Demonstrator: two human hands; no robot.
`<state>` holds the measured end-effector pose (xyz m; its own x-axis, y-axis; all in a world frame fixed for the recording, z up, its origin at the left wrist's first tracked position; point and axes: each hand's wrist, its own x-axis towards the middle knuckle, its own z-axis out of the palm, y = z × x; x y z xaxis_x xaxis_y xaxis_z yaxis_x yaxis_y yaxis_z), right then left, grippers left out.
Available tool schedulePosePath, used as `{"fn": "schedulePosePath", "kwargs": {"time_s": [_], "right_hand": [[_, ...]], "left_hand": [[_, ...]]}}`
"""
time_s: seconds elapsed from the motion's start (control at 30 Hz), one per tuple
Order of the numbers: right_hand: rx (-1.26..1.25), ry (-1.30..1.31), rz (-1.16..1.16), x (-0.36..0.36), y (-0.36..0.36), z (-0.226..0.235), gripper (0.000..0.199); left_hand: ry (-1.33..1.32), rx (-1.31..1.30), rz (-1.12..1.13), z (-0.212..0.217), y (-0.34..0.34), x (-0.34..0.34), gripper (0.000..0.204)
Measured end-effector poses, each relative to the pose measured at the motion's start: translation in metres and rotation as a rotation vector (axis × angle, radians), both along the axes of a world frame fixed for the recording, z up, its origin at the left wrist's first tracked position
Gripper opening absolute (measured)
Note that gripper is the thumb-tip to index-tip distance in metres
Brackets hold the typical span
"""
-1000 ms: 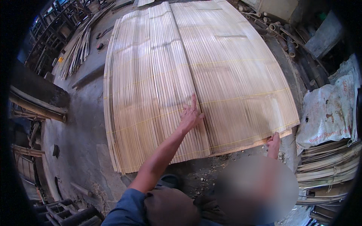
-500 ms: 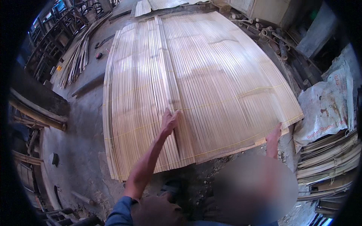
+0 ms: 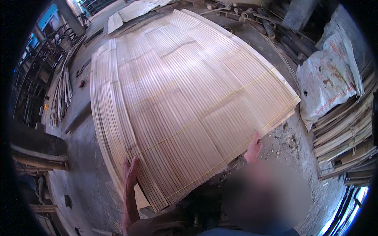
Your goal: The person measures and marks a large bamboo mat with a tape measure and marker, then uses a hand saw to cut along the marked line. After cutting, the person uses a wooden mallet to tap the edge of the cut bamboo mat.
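A large mat of pale bamboo slats [image 3: 185,90], tied across with yellow cord [image 3: 198,118], lies spread over the ground before me. It rests on another slatted layer [image 3: 103,122], which shows along its left side. My left hand [image 3: 130,170] grips the left edge of the upper mat near its front corner, thumb and fingers pinched on the slats. Farther right, my right hand [image 3: 253,148] holds the mat's near edge, fingers closed over it. The undersides of both grips are hidden. A blurred patch covers the right forearm.
A stained white sack [image 3: 327,80] leans at the right above stacked bamboo strips [image 3: 346,137]. Bamboo poles [image 3: 252,16] lie at the back right. Long thin strips [image 3: 63,94] and a dark beam [image 3: 78,118] lie on the left floor. Another pale mat [image 3: 136,11] is far back.
The upper mat has shifted left over the layer beneath, covering more of it. My left hand has moved left and nearer with its edge. The view has turned somewhat too.
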<state>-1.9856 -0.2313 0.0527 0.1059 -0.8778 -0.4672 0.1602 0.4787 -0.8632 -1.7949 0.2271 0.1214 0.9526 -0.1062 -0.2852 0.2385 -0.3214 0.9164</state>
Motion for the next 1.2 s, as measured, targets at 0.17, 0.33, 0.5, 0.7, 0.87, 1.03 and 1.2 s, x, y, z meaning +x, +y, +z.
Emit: {"fn": "schedulePosePath", "kwargs": {"time_s": [0.17, 0.33, 0.5, 0.7, 0.87, 1.03, 1.2], "right_hand": [[-0.154, 0.089, 0.181, -0.021, 0.026, -0.034, 0.046], [-0.008, 0.248, 0.402, -0.025, 0.031, -0.064, 0.051], [0.165, 0.229, 0.663, 0.012, 0.061, -0.054, 0.061], [0.233, 0.142, 0.67, 0.006, 0.075, -0.045, 0.063], [0.223, 0.222, 0.712, -0.013, 0.068, -0.031, 0.066], [0.182, 0.382, 0.772, -0.022, 0.066, -0.008, 0.072], [0.013, 0.568, 0.857, -0.03, 0.038, -0.002, 0.072]], "left_hand": [[-0.129, 0.088, 0.035, -0.033, 0.047, 0.013, 0.049], [-0.095, 0.311, -0.14, -0.04, 0.052, 0.066, 0.061], [-0.136, 0.376, -0.154, -0.072, 0.097, 0.13, 0.073], [-0.235, 0.568, -0.174, -0.076, 0.102, 0.143, 0.08], [-0.258, 0.708, -0.12, -0.071, 0.126, 0.118, 0.079], [-0.131, 0.508, -0.105, -0.029, 0.089, 0.075, 0.06], [-0.195, 0.497, -0.223, -0.03, 0.054, 0.074, 0.059]]}}
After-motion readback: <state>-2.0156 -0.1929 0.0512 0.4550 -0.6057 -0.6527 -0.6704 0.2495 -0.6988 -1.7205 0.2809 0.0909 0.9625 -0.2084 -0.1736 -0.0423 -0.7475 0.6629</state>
